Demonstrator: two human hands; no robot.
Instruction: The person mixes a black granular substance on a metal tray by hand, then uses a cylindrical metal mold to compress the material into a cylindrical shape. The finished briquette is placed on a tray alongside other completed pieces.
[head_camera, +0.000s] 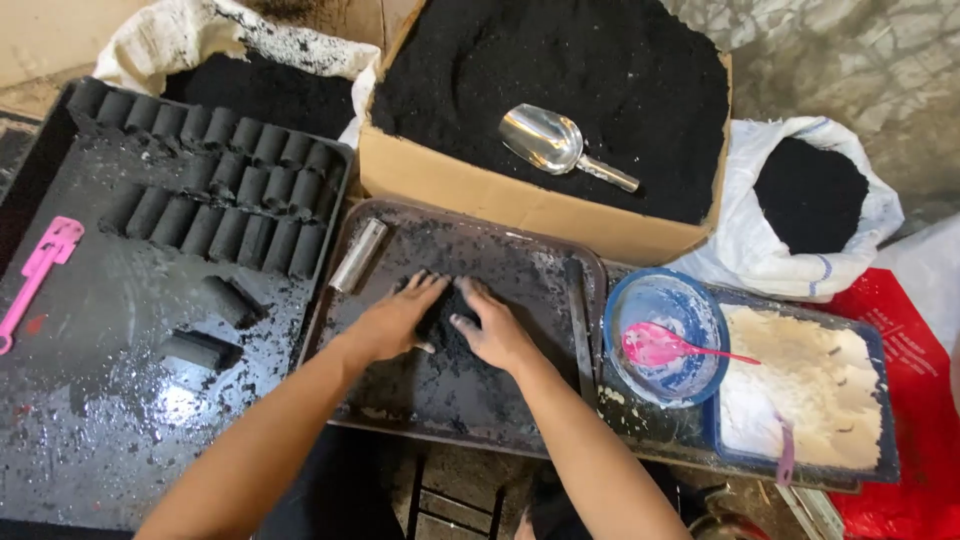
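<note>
Black powder heap (441, 322), dark, crumbly, damp-looking, betw left hand (392, 322) & right hand (492, 330)

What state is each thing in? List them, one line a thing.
Left hand: flat, pressing the black pile.
Right hand: flat, on the same pile.
Cardboard box: open, full of black powder.
Metal scoop: lying on the powder, empty.
White sack: open, holding black powder.
Blue bowl: smeared white, pink spoon inside.
Black cylinders: lined in rows.
Metal tube: lying on its side.
</note>
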